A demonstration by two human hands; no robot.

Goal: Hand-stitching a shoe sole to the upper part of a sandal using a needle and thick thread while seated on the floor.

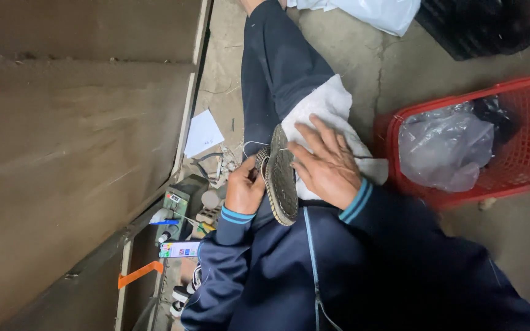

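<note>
While a broad brown wooden board (62, 153) fills the left of the view, a bare concrete floor (400, 67) with a crack running through it takes up the rest. At the foot of the board lies a white slip of paper (202, 133), and below it a clutter of small items sits in a narrow wooden tray (182, 211): a green box, a blue pen, small bottles and a colourful flat packet. An orange strip (139, 274) lies lower down beside it.

Next comes the person's leg in dark navy trousers, stretched out over the floor. The left hand (245, 187) is closed around the edge of a dark woven shoe sole (282, 178), which stands on its edge across the thigh. A thin pale thread (254, 143) loops away from its top. The right hand (328, 164) lies flat with fingers spread, pressing on the other face of the sole and on a white folded cloth (326, 107) draped over the leg; it grips nothing.

Further right, a red plastic mesh basket (526, 162) sits on the floor, holding a crumpled clear plastic bag (443, 144) and something dark behind it. A white bag (375, 12) and a black crate (480, 24) lie along the top edge.
</note>
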